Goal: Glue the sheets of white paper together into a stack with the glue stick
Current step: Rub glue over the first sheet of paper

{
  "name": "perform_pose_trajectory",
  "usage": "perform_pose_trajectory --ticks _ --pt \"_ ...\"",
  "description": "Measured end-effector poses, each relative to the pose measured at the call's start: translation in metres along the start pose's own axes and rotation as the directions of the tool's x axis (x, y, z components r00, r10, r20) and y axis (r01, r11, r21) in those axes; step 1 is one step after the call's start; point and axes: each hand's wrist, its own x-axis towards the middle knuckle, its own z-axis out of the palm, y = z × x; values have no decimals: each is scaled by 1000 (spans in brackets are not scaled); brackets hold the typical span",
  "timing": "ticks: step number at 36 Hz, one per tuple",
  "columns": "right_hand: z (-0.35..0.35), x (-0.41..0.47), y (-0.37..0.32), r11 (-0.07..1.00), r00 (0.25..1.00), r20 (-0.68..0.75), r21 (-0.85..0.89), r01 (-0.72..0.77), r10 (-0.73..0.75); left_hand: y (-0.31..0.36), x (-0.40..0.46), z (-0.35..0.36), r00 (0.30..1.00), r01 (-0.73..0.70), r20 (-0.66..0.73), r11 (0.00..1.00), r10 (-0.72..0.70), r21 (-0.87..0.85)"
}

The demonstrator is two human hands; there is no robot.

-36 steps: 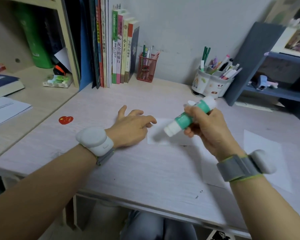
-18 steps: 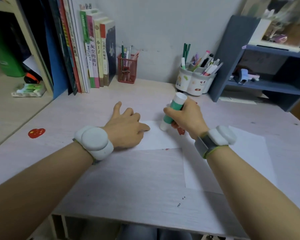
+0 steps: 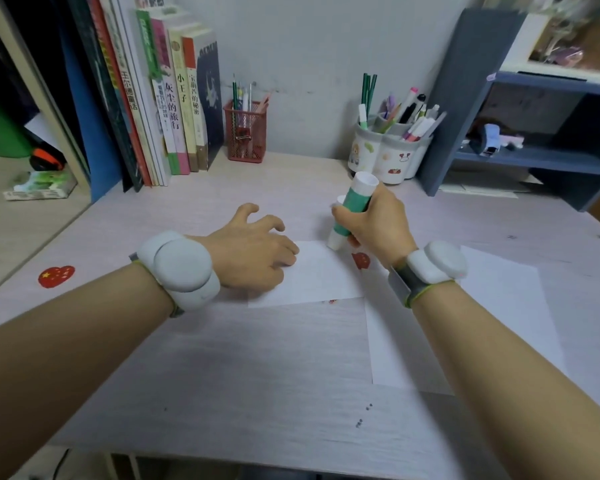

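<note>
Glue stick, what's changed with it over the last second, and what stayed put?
The right hand brought the glue stick down from a raised slant to nearly upright, its lower end now at the small white sheet. It keeps gripping it. The left hand stays resting on that sheet's left edge; the larger sheet hasn't moved.

Left hand (image 3: 253,252) palm-down, fingers loosely spread and slightly bent, pointing toward 1 o'clock; forearm enters from 8 o'clock, white wrist-worn device (image 3: 179,268) on that wrist. Right hand (image 3: 374,223) fist-curled, knuckles toward 11 o'clock, in a wrapped grip; forearm enters from 5 o'clock, grey strap with white wrist unit (image 3: 433,263) on it. Hands sit near each other, not touching, left at 9 o'clock of the right.
</note>
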Motion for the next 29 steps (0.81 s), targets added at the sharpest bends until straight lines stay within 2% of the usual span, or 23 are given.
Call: perform_pose_trajectory --ticks 5,7,9,11,13,16,18,23,29 --pt "-4 -1 0 991 996 -5 -93 94 -94 0 -2 5 1000 17 -15 999 -17 -42" --pt "-8 -1 -2 986 992 -55 -133 103 -111 0 -4 6 1000 6 -15 998 -6 -55" --pt "-15 -4 -5 997 987 -142 -34 75 -79 0 -7 6 1000 -3 -15 998 2 -69" --pt "-23 -10 -12 995 987 -158 92 47 -32 -2 -11 6 1000 -2 -23 996 0 -89" --pt "-29 -19 -18 989 999 -46 144 21 -15 -4 -14 5 999 -2 -35 996 -1 -87" --pt "-26 -35 -24 993 989 147 119 10 -27 -9 -19 4 999 24 -36 995 -28 -101" --pt "-19 -44 -26 991 976 215 131 -2 -27 -12 -21 5 998 38 -42 992 -43 -118" --pt "-10 -57 -28 992 978 202 122 32 -56 -11 -22 8 994 75 -68 986 -86 -151" --pt "-19 -59 -29 996 971 238 87 3 -24 -8 -20 8 990 104 -79 981 -118 -164"
